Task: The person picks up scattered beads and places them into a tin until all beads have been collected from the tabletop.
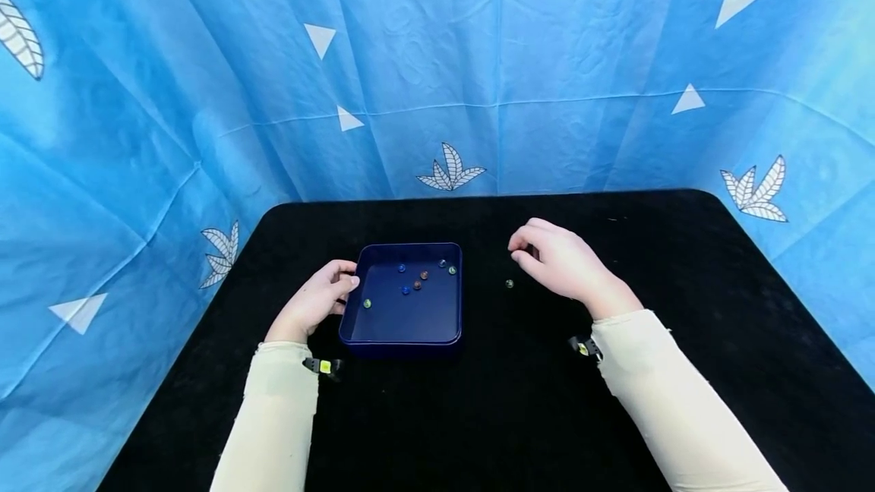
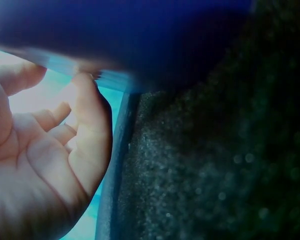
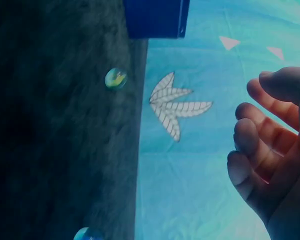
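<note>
A square dark blue tray point(image 1: 399, 331) with raised walls stands left of the middle of the black table. My left hand point(image 1: 318, 296) pinches its left wall, thumb at the rim and fingers outside; the left wrist view shows the fingertips against the blue wall point(image 2: 140, 45). Inside lie several glass marbles, among them a green one point(image 1: 367, 304), a blue one point(image 1: 401, 269) and an orange one point(image 1: 424, 275). My right hand point(image 1: 557, 260) hovers right of the tray, fingers loosely curled around nothing. A clear marble point(image 1: 509, 284) lies on the cloth below its fingertips.
Black cloth point(image 1: 519, 416) covers the table, whose far edge meets a blue curtain point(image 1: 560, 44) with leaf prints and white triangles. The right wrist view has a yellow-green marble point(image 3: 116, 78) near the tray and a bluish marble point(image 3: 88, 234) at the bottom edge.
</note>
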{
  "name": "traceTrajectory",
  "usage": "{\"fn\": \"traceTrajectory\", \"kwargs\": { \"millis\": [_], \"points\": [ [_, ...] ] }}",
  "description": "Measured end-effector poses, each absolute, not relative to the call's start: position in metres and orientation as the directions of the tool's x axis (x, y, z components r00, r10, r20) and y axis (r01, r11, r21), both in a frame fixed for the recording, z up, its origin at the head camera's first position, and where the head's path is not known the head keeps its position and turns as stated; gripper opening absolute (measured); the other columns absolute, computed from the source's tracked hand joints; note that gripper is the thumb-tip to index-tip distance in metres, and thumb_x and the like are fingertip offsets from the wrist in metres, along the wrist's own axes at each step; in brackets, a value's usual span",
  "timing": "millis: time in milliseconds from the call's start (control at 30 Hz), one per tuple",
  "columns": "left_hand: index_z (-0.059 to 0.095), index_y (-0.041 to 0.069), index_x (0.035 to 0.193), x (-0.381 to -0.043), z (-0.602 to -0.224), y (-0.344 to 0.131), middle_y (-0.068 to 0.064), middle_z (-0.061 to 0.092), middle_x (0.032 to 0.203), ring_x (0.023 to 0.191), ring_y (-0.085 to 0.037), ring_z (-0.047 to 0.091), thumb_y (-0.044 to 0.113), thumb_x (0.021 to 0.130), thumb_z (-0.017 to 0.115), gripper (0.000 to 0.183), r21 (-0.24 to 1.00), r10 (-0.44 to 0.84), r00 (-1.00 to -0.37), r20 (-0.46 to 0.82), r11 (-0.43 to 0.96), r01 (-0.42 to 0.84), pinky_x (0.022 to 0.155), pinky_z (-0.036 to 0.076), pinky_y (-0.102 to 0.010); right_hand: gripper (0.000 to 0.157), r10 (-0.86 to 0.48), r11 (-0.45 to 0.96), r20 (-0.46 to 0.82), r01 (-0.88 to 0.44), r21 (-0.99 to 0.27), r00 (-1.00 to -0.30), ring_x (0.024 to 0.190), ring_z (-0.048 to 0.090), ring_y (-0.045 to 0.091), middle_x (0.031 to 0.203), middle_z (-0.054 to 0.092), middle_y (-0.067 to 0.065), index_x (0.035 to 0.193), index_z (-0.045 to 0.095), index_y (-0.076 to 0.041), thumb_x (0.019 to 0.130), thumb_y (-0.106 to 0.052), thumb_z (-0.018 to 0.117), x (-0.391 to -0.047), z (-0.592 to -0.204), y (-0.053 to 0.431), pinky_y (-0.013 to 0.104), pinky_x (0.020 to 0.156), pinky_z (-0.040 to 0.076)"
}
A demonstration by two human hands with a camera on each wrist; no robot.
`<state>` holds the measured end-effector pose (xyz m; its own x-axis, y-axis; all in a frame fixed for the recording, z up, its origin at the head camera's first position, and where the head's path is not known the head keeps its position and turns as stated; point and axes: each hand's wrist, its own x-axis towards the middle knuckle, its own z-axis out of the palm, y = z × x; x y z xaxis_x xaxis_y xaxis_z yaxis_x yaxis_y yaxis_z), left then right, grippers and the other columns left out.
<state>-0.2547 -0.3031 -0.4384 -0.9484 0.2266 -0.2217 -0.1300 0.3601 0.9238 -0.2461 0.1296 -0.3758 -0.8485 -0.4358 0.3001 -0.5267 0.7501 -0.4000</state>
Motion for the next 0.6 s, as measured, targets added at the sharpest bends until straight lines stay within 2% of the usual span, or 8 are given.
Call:
{"fn": "traceTrajectory", "kwargs": {
  "millis": [200,433,600],
  "points": [
    [0.041,-0.001,0.142,-0.256,-0.439,-0.302,-0.021,0.056,0.117,0.09,-0.027,0.061,0.019,0.105,0.052,0.043,0.923,0.237,-0.945,-0.224,0.362,-0.128,0.074,0.056,-0.038,0.006,-0.389,0.773,0.246,-0.46,-0.438,-0.888,0.081,0.054,0.012,0.098,0.059,-0.009,0.101,0.07,-0.022,0.097,-0.022,0.066,-0.243,-0.391,0.148,0.036,0.075,0.046],
    [0.042,-0.001,0.14,-0.257,-0.438,-0.303,-0.019,0.057,0.114,0.087,-0.025,0.061,0.018,0.105,0.052,0.041,0.927,0.232,-0.947,-0.221,0.352,-0.13,0.072,0.056,-0.037,0.005,-0.374,0.777,0.186,-0.416,-0.472,-0.909,0.08,0.056,0.014,0.093,0.061,-0.006,0.1,0.07,-0.021,0.096,-0.022,0.067,-0.247,-0.393,0.166,0.038,0.076,0.047],
    [0.041,-0.001,0.142,-0.255,-0.437,-0.302,-0.018,0.057,0.114,0.087,-0.024,0.061,0.019,0.105,0.053,0.043,0.927,0.23,-0.946,-0.228,0.349,-0.139,0.071,0.056,-0.036,0.006,-0.382,0.811,0.023,-0.347,-0.471,-0.924,0.079,0.057,0.016,0.09,0.062,-0.003,0.099,0.07,-0.017,0.093,-0.02,0.07,-0.248,-0.393,0.186,0.041,0.076,0.047]
  ]
}}
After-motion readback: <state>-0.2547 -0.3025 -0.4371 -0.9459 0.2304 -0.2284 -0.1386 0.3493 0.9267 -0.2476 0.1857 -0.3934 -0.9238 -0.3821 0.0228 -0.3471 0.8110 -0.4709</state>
